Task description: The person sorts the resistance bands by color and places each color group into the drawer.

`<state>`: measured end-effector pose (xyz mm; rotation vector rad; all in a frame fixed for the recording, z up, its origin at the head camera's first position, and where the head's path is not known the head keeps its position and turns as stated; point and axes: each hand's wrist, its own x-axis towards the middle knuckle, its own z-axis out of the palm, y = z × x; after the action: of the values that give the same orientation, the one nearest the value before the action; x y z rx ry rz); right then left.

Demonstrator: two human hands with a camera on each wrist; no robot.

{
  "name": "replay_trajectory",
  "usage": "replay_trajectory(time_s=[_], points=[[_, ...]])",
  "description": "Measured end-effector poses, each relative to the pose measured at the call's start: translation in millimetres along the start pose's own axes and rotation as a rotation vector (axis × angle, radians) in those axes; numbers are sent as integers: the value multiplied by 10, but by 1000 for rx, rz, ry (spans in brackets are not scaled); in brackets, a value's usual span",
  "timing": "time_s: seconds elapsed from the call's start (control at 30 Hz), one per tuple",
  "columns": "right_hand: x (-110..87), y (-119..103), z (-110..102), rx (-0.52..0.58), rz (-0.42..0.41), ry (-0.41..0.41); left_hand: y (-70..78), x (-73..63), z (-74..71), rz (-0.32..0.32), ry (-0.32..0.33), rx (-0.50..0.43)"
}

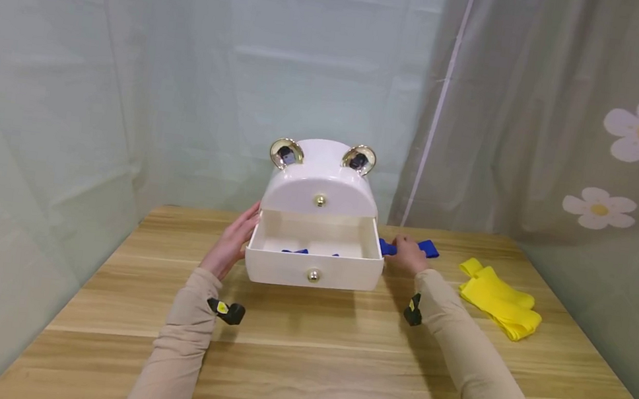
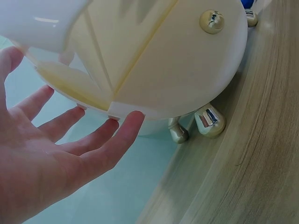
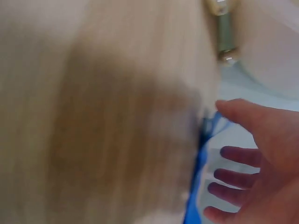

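Note:
A white rounded box (image 1: 322,188) with gold-ringed eyes on top stands at the far middle of the table. Its lower drawer (image 1: 281,268) is pulled out and tilts toward me, and small bits of blue fabric (image 1: 296,250) show inside. My left hand (image 1: 232,242) is at the box's left side; the left wrist view has its spread fingertips (image 2: 133,122) right at the edge. On the other side, my right hand (image 1: 406,255) is over a blue strap (image 1: 428,247). In the blurred right wrist view, thumb and fingers are apart, with the blue strap (image 3: 196,186) beside them.
A folded yellow strap (image 1: 501,302) lies on the wooden table (image 1: 298,370) to the right of my right hand. Pale sheeting (image 1: 220,81) hangs behind the table, and a grey flowered curtain (image 1: 543,134) hangs along the right. Gold feet (image 2: 210,121) hold up the box.

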<state>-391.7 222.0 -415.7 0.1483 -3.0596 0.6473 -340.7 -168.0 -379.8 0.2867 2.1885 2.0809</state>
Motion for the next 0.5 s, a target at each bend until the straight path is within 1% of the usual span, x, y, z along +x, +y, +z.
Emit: replay_trajectory(time_s=[0.13,0.3,0.43,0.5], points=[[48,39,84,-42,48,0,-1,-20,-8,-8,-8,10],[82,31,131,-107,100,1,2,-32,-18,-19,-23,6],[107,15,145,-140,92,18,0,-27,-30,-16,-27,19],[118,5,144,-141,72,33,1,-30,-39,-9,-27,25]])
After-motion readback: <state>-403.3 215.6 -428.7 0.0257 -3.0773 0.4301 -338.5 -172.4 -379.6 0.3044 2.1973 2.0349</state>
